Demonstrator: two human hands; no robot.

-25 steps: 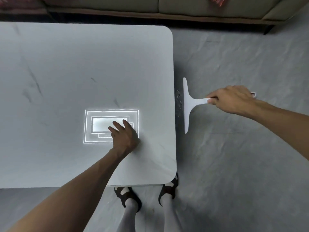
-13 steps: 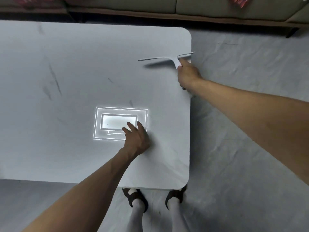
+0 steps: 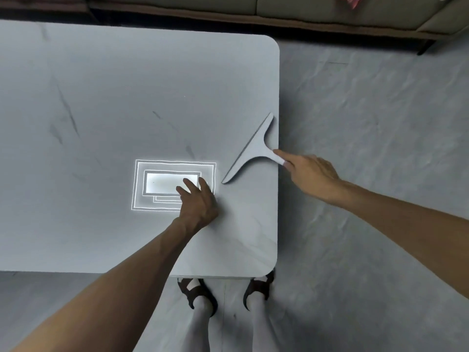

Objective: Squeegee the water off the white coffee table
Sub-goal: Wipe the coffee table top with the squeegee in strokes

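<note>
Since 0.5 s ago, squeegee [image 3: 256,148] brought from far corner down to table's right edge, blade diagonal, handle gripped in right hand [image 3: 311,174]. Left hand [image 3: 199,203] stayed flat, fingers spread, holding nothing, on white coffee table [image 3: 114,97] w/ faint grey streaks & bright rectangular reflection [image 3: 175,185]. Grey creased floor covering [image 3: 368,123] at right, sofa base [image 3: 279,11] along top.

Head view, looking down on a white coffee table [image 3: 127,97] with faint dark veining that fills the left and centre of the frame, its rounded right corners bordering a grey floor [image 3: 368,123]. The right hand [image 3: 311,171], at centre right, grips the handle of a white squeegee [image 3: 253,148] whose blade lies diagonally beside the table's right edge. The left hand [image 3: 199,203] rests flat, fingers spread, over a bright rectangular reflection [image 3: 162,181]; two sandalled feet [image 3: 258,288] stand at the bottom, a sofa base [image 3: 304,19] along the top.
</note>
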